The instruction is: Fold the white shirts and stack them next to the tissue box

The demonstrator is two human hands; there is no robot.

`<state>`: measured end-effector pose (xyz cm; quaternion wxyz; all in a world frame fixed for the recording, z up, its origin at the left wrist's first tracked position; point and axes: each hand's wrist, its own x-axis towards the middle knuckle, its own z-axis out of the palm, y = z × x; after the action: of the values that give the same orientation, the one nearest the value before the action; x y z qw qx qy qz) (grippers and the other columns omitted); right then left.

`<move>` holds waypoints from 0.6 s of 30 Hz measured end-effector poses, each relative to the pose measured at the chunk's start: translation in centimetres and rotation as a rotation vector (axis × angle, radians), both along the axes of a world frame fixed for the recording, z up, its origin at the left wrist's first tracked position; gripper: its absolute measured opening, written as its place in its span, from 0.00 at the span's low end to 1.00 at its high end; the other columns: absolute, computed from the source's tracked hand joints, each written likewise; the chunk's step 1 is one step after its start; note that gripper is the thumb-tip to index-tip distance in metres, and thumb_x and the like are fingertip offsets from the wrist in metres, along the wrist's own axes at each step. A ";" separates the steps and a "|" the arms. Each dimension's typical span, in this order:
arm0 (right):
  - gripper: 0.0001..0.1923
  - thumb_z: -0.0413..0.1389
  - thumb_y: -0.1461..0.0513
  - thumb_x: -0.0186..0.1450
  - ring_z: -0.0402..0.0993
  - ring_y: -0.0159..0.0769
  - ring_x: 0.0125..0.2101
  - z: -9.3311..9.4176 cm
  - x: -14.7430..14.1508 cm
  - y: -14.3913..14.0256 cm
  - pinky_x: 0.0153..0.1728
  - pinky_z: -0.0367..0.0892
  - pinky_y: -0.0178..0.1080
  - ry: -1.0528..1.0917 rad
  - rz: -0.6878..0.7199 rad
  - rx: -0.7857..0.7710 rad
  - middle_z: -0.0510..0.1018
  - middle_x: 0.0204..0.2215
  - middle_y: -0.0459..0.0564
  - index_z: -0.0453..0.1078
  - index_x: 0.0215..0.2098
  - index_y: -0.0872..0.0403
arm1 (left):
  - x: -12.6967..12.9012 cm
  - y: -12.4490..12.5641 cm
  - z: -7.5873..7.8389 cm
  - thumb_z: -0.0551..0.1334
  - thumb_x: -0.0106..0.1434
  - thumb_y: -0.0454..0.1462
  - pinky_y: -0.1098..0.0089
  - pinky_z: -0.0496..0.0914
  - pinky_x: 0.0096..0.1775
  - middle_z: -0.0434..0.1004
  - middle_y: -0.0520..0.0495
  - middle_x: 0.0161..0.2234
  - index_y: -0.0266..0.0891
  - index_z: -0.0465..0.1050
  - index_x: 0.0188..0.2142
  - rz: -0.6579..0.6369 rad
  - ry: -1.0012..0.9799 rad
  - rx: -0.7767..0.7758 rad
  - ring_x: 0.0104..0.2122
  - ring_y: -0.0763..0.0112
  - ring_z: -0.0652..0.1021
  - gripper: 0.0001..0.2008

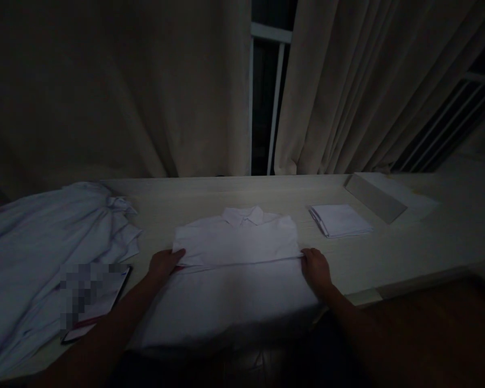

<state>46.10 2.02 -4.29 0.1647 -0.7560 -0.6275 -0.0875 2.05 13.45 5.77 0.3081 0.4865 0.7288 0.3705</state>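
Both of your forearms [109, 328] reach in from the near side, and between them lies a pale shirt [236, 242] on the bench [157, 207], its collar [242, 216] at the far end. Its near part appears to reach the bench's near edge, though it is too dark there to be sure. Your left hand [164, 263] pinches the left end of a line across the middle of the shirt; your right hand [317, 269] pinches the right end, fingers drawn in on the cloth. Holding both ends probably keeps that line straight and level. You have a bit of something red beside your left fingers, too dim to name.

To your left lie a loose heap of clothes [60, 237] and, partly on it, a dark-edged board [113, 293]. On your right, near the far side, a folded cloth [341, 219] sits flat, apart from the shirt, perhaps so it stays neat, with a pale box [375, 196] just beyond it.
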 end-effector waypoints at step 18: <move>0.08 0.49 0.65 0.67 0.68 0.39 0.38 0.3 0.1 -0.2 0.40 0.57 0.38 0.001 -0.043 0.041 0.72 0.37 0.53 0.68 0.42 0.56 | -0.6 -1.8 -2.9 0.64 0.56 0.43 0.61 0.74 0.38 0.80 0.40 0.39 0.36 0.69 0.49 0.043 -0.001 0.009 0.35 0.60 0.80 0.23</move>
<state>46.21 1.82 -4.01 0.1785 -0.7658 -0.6091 -0.1033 1.47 11.70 2.84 0.2979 0.4719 0.7373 0.3807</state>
